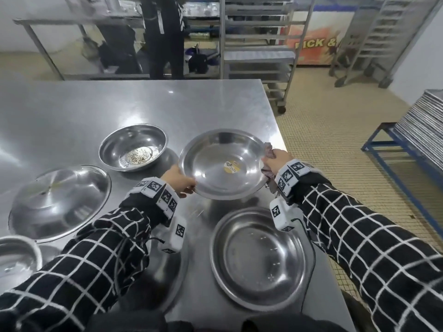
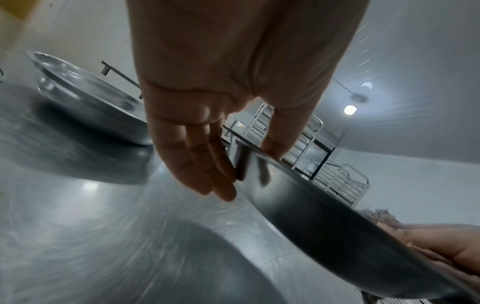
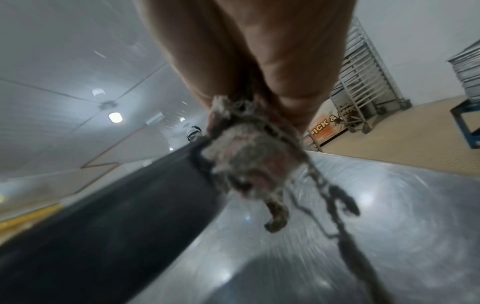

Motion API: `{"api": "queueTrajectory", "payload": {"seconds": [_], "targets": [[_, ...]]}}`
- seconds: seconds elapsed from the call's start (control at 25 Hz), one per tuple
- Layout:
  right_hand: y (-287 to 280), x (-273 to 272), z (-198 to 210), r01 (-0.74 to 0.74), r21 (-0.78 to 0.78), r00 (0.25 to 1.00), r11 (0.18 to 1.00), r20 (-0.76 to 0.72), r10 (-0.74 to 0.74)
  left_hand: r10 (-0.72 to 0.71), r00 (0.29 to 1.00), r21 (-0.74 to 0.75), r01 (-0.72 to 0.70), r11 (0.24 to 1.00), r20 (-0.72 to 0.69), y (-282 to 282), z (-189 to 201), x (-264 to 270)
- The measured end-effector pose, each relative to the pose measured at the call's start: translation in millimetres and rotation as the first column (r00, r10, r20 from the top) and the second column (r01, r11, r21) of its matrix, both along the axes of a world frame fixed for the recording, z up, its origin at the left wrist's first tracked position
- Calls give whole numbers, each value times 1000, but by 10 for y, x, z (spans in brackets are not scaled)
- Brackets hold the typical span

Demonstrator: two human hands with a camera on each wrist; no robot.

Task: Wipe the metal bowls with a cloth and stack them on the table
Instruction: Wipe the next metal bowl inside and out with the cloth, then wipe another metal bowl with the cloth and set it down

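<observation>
Checked sleeves (image 1: 359, 236); hands pinch shiny round bowl (image 1: 223, 164), right apparently through frayed cloth (image 1: 268, 149).

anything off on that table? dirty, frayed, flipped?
Small bowl at the back holds speckled residue. The held bowl carries a yellow sticker. The cloth in the right hand is frayed.

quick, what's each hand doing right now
Left hand: pinches the rim of the raised bowl.
Right hand: grips the cloth against the bowl's opposite rim.
</observation>
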State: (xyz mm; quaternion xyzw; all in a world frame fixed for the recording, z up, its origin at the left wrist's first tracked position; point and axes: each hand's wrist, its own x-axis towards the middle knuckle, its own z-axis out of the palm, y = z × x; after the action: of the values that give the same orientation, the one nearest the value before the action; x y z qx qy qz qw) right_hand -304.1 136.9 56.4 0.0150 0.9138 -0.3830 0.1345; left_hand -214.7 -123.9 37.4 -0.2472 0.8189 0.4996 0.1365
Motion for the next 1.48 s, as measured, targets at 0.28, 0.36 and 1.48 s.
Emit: {"api": "queueTrajectory", "payload": {"seconds": [0.28,0.36,1.48], "targets": [[-113,-444,-222,-43,-13,991,999,130,44,46,997,-65,-42,997,68,-58,-263,-145],[-118,-502,-257,-55,-5,989,998,137,55,76,996,-124,-69,990,49,-15,-259,-155],[-2585,687,273,-540,-223,839,811,-74,539,281,959,-434,-271,859,-41,-1977,500,1442]]}}
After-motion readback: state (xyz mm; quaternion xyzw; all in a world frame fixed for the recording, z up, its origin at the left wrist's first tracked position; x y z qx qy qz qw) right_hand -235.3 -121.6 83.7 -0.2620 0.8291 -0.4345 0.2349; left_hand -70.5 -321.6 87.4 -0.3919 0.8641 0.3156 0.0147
